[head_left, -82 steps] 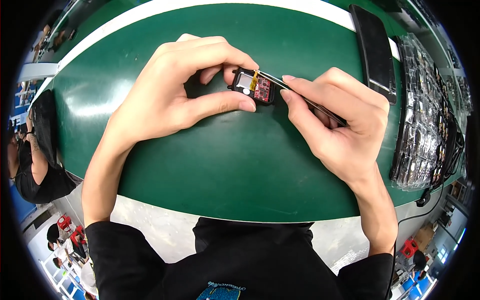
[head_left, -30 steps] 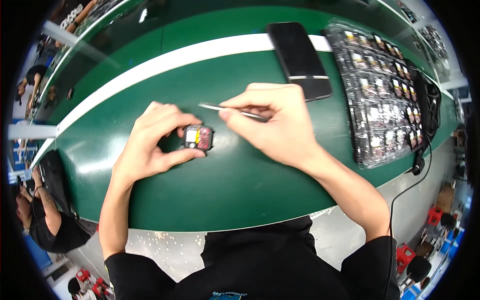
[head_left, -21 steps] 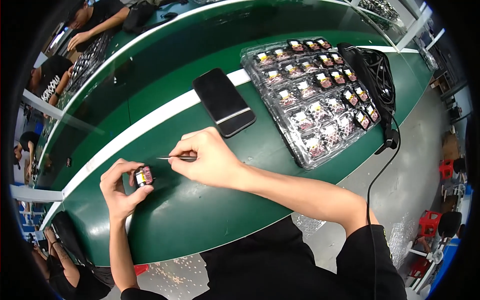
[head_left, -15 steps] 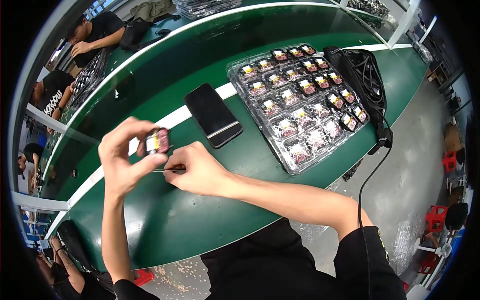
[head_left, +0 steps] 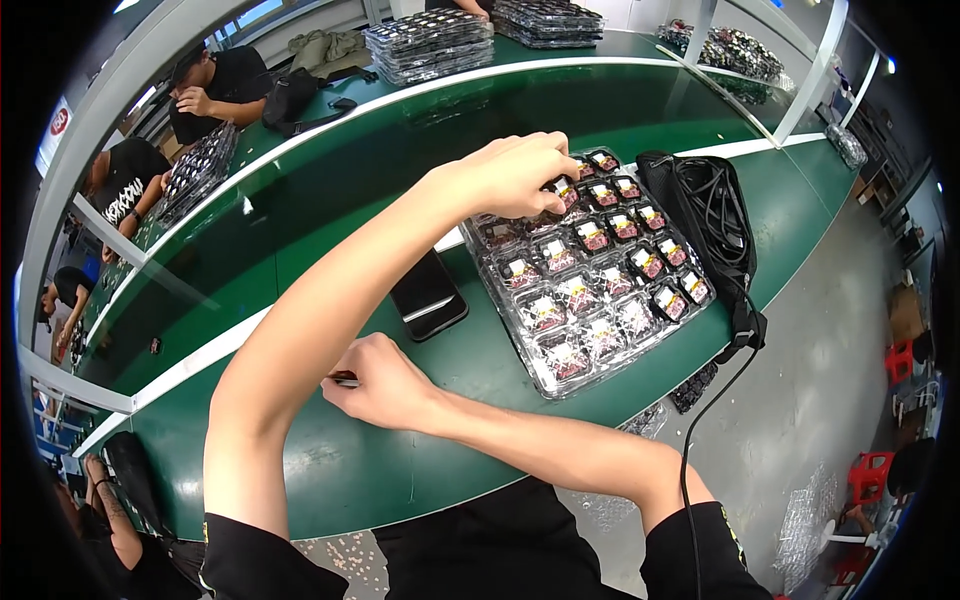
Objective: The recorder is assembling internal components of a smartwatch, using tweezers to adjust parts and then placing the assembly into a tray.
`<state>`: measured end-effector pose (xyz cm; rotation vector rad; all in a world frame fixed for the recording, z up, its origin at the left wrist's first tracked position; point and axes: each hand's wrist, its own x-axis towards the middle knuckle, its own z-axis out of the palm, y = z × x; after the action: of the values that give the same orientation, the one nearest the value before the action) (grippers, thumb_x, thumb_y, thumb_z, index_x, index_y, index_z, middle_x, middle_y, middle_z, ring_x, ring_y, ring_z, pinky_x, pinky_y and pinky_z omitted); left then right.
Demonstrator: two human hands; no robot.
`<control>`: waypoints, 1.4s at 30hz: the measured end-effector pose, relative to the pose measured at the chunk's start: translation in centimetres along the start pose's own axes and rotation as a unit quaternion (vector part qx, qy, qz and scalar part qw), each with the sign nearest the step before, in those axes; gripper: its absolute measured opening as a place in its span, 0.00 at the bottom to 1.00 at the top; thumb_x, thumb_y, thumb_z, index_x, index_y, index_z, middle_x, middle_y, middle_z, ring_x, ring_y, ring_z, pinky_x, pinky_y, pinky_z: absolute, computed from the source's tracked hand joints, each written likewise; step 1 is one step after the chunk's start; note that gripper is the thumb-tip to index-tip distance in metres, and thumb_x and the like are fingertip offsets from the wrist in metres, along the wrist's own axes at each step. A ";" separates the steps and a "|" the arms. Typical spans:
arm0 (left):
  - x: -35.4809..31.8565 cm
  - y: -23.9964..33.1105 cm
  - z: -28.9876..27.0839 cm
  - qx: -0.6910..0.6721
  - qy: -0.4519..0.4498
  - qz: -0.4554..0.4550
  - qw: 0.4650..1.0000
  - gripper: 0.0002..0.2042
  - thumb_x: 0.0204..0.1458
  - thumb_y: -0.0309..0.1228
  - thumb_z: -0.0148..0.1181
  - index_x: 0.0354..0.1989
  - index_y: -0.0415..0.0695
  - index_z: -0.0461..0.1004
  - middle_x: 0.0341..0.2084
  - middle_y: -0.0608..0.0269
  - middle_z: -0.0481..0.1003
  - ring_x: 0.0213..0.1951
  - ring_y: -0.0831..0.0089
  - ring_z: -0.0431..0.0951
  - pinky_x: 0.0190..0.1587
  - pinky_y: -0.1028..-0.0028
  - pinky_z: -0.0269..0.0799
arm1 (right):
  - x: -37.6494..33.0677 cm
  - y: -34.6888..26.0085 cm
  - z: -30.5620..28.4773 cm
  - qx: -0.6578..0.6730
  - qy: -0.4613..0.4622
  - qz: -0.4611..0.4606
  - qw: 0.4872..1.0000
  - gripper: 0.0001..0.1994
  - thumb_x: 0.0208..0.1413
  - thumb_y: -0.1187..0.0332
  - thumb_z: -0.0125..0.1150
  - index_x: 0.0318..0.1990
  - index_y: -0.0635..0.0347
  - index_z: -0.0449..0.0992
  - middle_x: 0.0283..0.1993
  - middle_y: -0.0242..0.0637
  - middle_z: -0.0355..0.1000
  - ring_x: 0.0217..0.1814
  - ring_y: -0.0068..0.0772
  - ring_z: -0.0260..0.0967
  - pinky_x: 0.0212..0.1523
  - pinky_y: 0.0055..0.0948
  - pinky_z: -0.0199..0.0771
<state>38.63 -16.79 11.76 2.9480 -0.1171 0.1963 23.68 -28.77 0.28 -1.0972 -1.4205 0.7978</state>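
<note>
My left hand [head_left: 520,178] reaches across to the far left part of a clear plastic blister tray [head_left: 545,385]. Its thumb and fingers are closed around a small black case [head_left: 565,192] with a white, yellow and dark red face, right at one of the tray's pockets. Similar small cases fill rows of pockets in the tray; some look covered by shiny clear plastic. My right hand [head_left: 378,382] is closed in a pinch low over the green table, around a thin dark thing whose kind I cannot make out. A black phone [head_left: 430,300] lies between the hands, partly under my left forearm.
A black bag with a coiled cable [head_left: 705,210] lies beside the tray's right side. A clear upright panel stands behind the white strip on the green table [head_left: 300,460]. Tray stacks [head_left: 430,50] stand on the far table, where other people work. Red stools [head_left: 870,478] stand at right.
My left hand has moved right and away from me, from beside my right hand to the tray, carrying the small case. My right hand stays low over the table. The view has shifted.
</note>
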 end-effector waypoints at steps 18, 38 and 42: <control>-40.0 -11.7 -2.1 0.090 0.127 -0.414 0.897 0.22 0.66 0.35 0.65 0.68 0.50 0.76 0.67 0.52 0.75 0.71 0.51 0.72 0.74 0.55 0.68 | 0.1 -0.9 0.8 -0.083 -0.019 0.006 0.996 0.09 0.56 0.72 0.73 0.40 0.69 0.89 0.27 0.43 0.80 0.25 0.30 0.74 0.28 0.32 0.69; -61.2 -15.3 2.5 0.164 0.396 -0.563 0.707 0.19 0.62 0.34 0.69 0.60 0.43 0.76 0.50 0.51 0.79 0.56 0.47 0.77 0.59 0.53 0.76 | 0.1 -0.6 1.1 -0.046 -0.004 0.068 0.997 0.04 0.61 0.76 0.75 0.39 0.70 0.90 0.27 0.24 0.74 0.27 0.11 0.62 0.27 0.21 0.57; -49.3 -7.4 3.7 -0.053 0.327 -0.354 0.874 0.22 0.65 0.32 0.69 0.65 0.41 0.76 0.47 0.56 0.82 0.54 0.56 0.79 0.64 0.59 0.73 | -0.1 0.2 -0.1 0.012 0.044 0.123 0.991 0.05 0.63 0.78 0.73 0.42 0.73 0.89 0.30 0.25 0.74 0.27 0.09 0.64 0.27 0.18 0.57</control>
<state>-8.94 -6.97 0.06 2.4316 0.9776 0.9893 23.85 -28.81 0.10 -1.2889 -1.2129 0.9274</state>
